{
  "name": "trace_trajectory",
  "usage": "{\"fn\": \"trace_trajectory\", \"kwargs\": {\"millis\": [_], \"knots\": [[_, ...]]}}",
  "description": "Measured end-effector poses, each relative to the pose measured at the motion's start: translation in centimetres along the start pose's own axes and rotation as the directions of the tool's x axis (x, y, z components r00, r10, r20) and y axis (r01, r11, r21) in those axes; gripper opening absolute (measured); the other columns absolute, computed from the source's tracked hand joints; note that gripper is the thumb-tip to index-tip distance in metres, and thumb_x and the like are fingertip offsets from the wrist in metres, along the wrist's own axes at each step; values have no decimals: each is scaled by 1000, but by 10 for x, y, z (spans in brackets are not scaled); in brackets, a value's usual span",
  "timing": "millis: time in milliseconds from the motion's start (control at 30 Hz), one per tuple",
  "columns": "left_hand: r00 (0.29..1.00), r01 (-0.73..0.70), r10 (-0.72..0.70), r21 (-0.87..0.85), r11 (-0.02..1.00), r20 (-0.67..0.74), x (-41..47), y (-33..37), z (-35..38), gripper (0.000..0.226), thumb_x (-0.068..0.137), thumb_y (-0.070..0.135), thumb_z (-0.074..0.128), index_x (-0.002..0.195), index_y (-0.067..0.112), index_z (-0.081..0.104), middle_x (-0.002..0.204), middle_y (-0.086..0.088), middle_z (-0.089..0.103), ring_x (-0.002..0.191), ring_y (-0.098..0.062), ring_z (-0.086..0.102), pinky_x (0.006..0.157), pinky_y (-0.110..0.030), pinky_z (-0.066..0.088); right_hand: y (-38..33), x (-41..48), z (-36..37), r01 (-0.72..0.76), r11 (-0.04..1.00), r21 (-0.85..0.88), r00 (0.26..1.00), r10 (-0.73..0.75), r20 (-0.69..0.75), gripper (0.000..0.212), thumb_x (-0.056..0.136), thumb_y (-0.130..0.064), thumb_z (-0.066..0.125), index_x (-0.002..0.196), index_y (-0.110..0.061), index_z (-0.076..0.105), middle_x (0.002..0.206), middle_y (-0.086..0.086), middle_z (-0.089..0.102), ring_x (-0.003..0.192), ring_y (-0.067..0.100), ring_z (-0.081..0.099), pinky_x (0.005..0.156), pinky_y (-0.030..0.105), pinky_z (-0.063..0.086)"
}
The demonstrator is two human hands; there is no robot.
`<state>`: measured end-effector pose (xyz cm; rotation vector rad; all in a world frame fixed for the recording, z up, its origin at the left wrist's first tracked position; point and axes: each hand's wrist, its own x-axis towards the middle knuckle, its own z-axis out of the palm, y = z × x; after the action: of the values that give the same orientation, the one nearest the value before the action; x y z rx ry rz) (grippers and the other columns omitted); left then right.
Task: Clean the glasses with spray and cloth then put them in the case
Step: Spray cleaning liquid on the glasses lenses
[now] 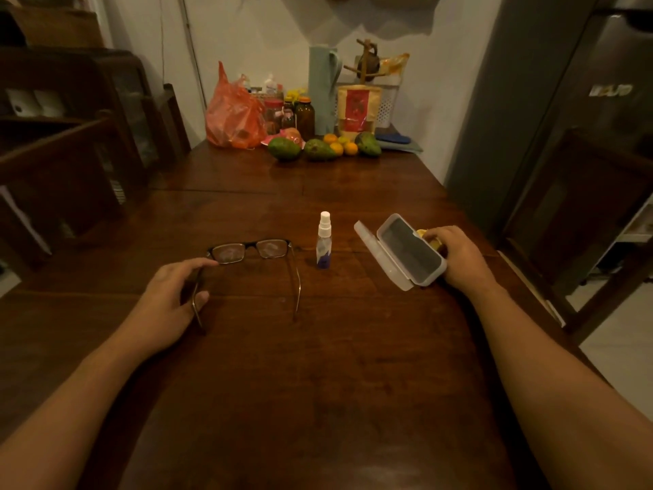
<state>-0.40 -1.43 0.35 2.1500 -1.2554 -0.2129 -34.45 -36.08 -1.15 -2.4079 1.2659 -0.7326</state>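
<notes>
step: the opening is judged to be in hand; glasses and cloth are being taken up, and cleaning is not yet begun.
glasses [252, 251]: laid unfolded on the table [318, 366], centre-left of the frame.
left hand [169, 298]: one temple is pinched between thumb and curled fingers.
right hand [456, 256]: fingers are curled over the yellow cloth [422, 234], right of centre, beside the open case [406, 251].
spray bottle [324, 242]: stood upright between glasses and case, untouched.
next: the glasses are to be lifted and a hand freed for the bottle.
</notes>
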Motion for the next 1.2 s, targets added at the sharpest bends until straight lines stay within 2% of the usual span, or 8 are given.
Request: {"fn": "trace_trajectory", "kwargs": {"millis": [233,400,567,733,933,1033,1100,1200], "knots": [[998,-2,1,-17,1000,-60,3,-5,1,55,90,14,63,127,51,44,146,-3,38,135,-27,37,102,-44,38,-48,-13,-33,78,976,203,962,-20,-273,56,87,3,60,95,-52,56,116,-21,46,114,2,45,96,25,40],[996,2,-4,-24,1000,-94,14,-9,2,52,91,21,65,131,46,43,144,-6,39,133,-28,40,100,-42,38,-132,-19,-15,278,942,190,960,-268,-75,39,92,-17,61,113,-50,54,125,-17,46,121,6,44,95,29,40],[994,-99,99,-3,995,-35,29,-13,-7,47,92,19,64,130,42,48,145,-2,37,136,-27,35,108,-45,36,-182,-25,25,107,921,375,975,-171,142,66,89,-34,69,144,-42,32,146,-2,42,128,15,43,98,39,45],[979,-191,189,-13,982,-74,38,-9,-8,29,91,12,65,114,29,66,151,-2,38,138,-26,33,109,-48,34,-190,-26,55,132,902,411,972,-200,125,57,95,-24,64,142,-38,34,127,-5,59,115,14,58,77,14,45],[890,-397,388,13,918,-240,33,-4,-15,27,82,-3,70,100,17,76,121,5,66,115,-16,55,96,-13,36,-190,-36,61,77,810,581,993,-114,27,48,97,-20,61,139,-30,40,112,-13,65,104,0,62,92,29,53],[839,-449,427,16,893,-337,31,-1,-23,25,76,-2,74,96,12,77,105,-1,72,102,-3,57,91,-12,42,-198,-43,48,50,736,676,995,-96,31,34,96,-32,61,129,-28,55,112,-11,68,100,0,65,92,37,55],[837,-417,364,-48,907,-408,28,1,-27,23,75,-1,75,91,16,77,96,-3,74,95,9,57,87,-8,45,-204,-49,34,77,688,722,995,-103,-8,41,98,-35,57,137,-25,52,105,-7,72,95,6,69,85,29,56],[874,-323,213,-195,926,-436,20,5,-35,41,79,1,74,84,42,69,78,27,72,82,12,65,79,-13,54,-215,-59,14,130,632,764,989,-136,-57,48,101,-39,51,146,-28,41,94,-4,72,87,14,71,74,23,57]]}}
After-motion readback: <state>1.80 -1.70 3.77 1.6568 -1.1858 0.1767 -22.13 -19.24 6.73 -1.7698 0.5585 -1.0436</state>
